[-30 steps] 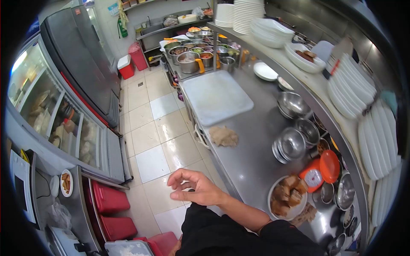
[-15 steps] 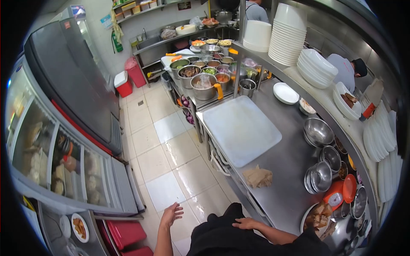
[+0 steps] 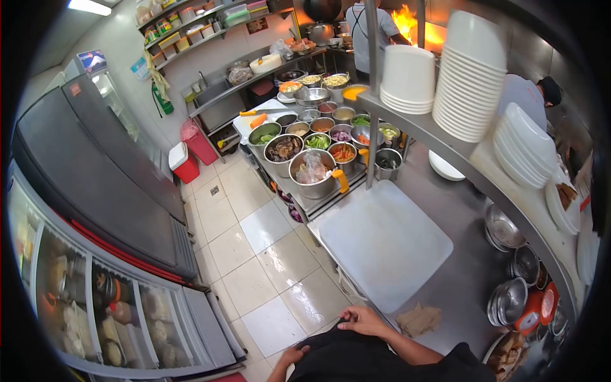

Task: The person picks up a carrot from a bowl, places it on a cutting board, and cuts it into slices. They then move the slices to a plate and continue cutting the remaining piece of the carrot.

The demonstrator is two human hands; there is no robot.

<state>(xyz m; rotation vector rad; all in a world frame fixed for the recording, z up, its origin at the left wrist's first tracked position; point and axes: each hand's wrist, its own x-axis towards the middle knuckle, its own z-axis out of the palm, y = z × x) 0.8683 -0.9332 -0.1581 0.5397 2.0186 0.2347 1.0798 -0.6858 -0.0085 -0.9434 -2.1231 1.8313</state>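
My right hand (image 3: 363, 320) is at the black clothing (image 3: 382, 356) on my front, its fingers curled together around the edge of the cloth. On the other side of that cloth is my left hand (image 3: 293, 354), its fingertips closed at the edge and partly hidden. Just right of my right hand, a crumpled brown cloth (image 3: 418, 320) lies on the steel counter (image 3: 468, 280). Beyond it is a white cutting board (image 3: 386, 245).
Metal bowls of cut vegetables (image 3: 317, 141) stand past the board. White bowls (image 3: 468, 83) are stacked on the shelf above. Metal bowls (image 3: 508, 301) and an orange scale (image 3: 529, 319) are at right. Glass-door fridge (image 3: 102, 305) at left. Two people work beyond the shelf, near flames (image 3: 405, 23).
The view has lifted and shifted toward the back of the kitchen, bringing flames into sight. My left hand has come in from over the floor to the clothing; my right hand stays there.
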